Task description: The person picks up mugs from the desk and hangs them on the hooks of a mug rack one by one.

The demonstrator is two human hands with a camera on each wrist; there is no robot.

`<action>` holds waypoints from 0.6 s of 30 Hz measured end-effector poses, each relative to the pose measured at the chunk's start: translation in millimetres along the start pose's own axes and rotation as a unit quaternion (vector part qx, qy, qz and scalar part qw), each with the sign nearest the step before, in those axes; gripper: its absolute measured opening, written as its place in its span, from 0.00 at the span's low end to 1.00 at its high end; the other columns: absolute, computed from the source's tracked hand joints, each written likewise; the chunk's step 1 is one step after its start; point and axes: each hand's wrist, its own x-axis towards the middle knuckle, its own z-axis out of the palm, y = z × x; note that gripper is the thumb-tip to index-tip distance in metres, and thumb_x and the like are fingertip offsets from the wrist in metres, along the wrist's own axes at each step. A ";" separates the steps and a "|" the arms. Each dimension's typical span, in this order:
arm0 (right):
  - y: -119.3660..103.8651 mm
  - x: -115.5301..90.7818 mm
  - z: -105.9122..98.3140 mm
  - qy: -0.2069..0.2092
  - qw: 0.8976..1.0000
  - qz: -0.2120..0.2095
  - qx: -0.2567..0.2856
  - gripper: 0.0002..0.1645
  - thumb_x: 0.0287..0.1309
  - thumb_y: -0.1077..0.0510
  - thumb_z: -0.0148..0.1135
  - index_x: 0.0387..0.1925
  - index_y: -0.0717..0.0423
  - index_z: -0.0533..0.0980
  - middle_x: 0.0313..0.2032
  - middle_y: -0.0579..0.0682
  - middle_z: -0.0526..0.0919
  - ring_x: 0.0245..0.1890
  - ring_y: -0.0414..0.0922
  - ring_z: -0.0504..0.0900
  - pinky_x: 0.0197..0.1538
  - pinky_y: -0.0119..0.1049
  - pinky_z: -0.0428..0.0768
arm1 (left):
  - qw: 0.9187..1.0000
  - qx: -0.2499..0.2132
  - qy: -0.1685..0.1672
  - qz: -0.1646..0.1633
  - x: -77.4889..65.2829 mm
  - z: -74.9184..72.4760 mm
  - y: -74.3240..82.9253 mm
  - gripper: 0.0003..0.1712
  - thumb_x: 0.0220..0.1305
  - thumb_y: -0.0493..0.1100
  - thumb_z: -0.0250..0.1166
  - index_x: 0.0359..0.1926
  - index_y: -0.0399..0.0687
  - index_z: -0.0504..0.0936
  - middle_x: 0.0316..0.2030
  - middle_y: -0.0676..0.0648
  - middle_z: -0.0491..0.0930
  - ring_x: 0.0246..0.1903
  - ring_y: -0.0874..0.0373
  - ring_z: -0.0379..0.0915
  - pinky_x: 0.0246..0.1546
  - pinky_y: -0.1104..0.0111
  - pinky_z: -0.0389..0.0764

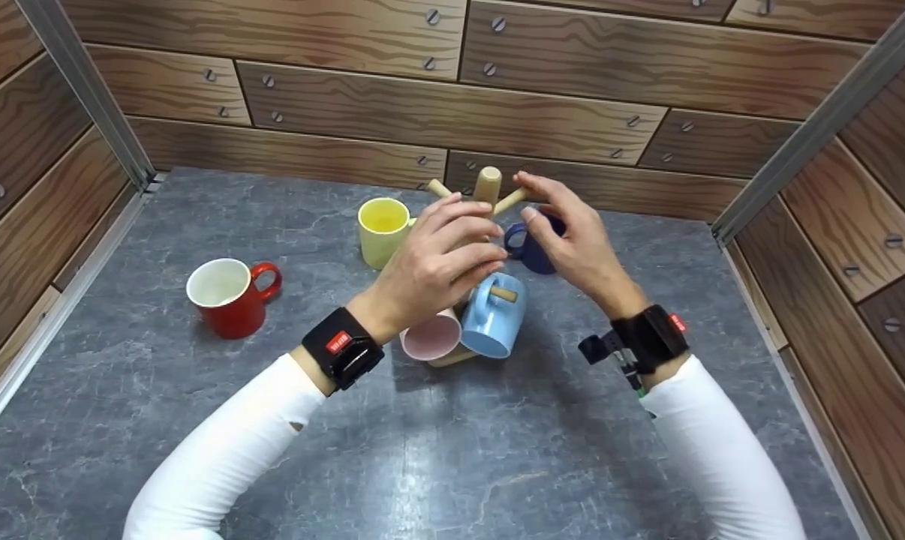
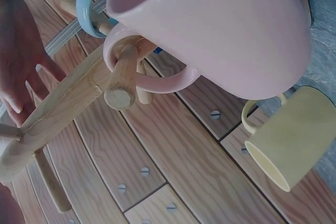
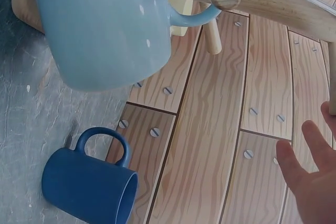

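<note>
A wooden mug tree (image 1: 488, 187) with pegs stands mid-table. A pink mug (image 2: 226, 30) and a light blue mug (image 1: 494, 322) hang from its lower pegs by their handles. My left hand (image 1: 445, 251) is beside the post with fingers extended, covering part of the tree; whether it touches the wood is hidden. My right hand (image 1: 572, 240) reaches in from the other side, fingers loosely bent. Its fingertips are at an upper peg (image 1: 511, 201), apparently touching it. Neither hand holds a mug.
A yellow mug (image 1: 380, 236) stands behind the left hand, and a navy mug (image 3: 86, 182) behind the right. Farther left is a red mug (image 1: 231, 307) with its handle toward the tree. Wood-patterned walls (image 1: 347, 97) bound the grey tabletop (image 1: 332, 465).
</note>
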 end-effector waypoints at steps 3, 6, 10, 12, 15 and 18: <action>-0.2 2.2 0.5 0.012 1.000 -0.005 -0.005 0.22 0.88 0.66 0.61 0.75 0.68 0.82 0.76 0.66 0.85 0.79 0.61 0.83 0.82 0.62 0.83 | 1.000 0.001 0.007 0.005 0.2 0.8 -0.5 0.05 0.76 0.40 0.81 0.47 0.45 0.95 0.55 0.42 0.93 0.68 0.41 0.87 0.80 0.44 0.85; -0.8 3.9 0.9 0.024 1.000 -0.009 -0.014 0.19 0.88 0.66 0.61 0.71 0.68 0.84 0.72 0.65 0.87 0.76 0.59 0.86 0.79 0.53 0.87 | 1.000 0.004 0.011 0.008 -0.3 1.3 -1.0 0.04 0.77 0.41 0.80 0.47 0.45 0.95 0.56 0.42 0.93 0.68 0.41 0.87 0.79 0.44 0.85; -1.5 4.6 0.5 0.049 0.998 -0.012 -0.029 0.15 0.87 0.65 0.63 0.64 0.68 0.86 0.65 0.65 0.91 0.65 0.57 0.91 0.71 0.33 0.87 | 1.000 0.003 0.013 0.007 -2.2 0.7 -2.6 0.05 0.79 0.42 0.79 0.47 0.45 0.96 0.56 0.41 0.92 0.68 0.40 0.87 0.79 0.43 0.86; -1.9 4.7 0.1 0.062 0.997 -0.014 -0.034 0.14 0.86 0.65 0.64 0.61 0.69 0.87 0.62 0.65 0.92 0.61 0.57 0.92 0.68 0.27 0.85 | 1.000 0.002 0.016 0.005 -3.4 -0.4 -4.0 0.04 0.78 0.41 0.79 0.47 0.45 0.96 0.56 0.40 0.92 0.68 0.39 0.87 0.79 0.42 0.86; -2.4 4.7 -0.6 0.077 0.996 -0.015 -0.040 0.12 0.84 0.65 0.66 0.58 0.69 0.88 0.59 0.66 0.93 0.59 0.58 0.92 0.66 0.25 0.85 | 1.000 0.002 0.023 0.003 -5.6 -2.4 -6.8 0.04 0.76 0.40 0.80 0.47 0.45 0.95 0.57 0.40 0.92 0.68 0.38 0.87 0.78 0.41 0.86; -2.6 4.0 -0.6 0.086 0.995 -0.015 -0.045 0.11 0.83 0.66 0.68 0.56 0.69 0.89 0.58 0.66 0.94 0.60 0.59 0.93 0.65 0.25 0.85 | 1.000 0.001 0.028 0.000 -7.6 -4.0 -9.7 0.04 0.76 0.39 0.80 0.47 0.44 0.95 0.57 0.39 0.91 0.67 0.37 0.87 0.76 0.40 0.87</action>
